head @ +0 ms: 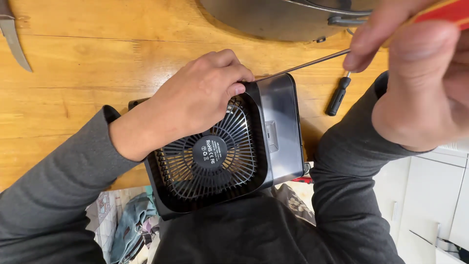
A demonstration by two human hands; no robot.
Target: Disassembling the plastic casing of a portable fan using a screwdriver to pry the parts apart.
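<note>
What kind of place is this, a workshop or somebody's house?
Most likely a home, perhaps a kitchen. The small black fan is being worked on at a wooden table, not a bench; a large metal pot sits at the far edge, a knife lies nearby, and white cabinets stand to the right.

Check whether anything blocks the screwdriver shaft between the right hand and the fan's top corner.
Nothing visible does. The screwdriver shaft runs free over the wooden table from the right hand to the black fan; its tip disappears behind the left hand fingers gripping that corner.
</note>
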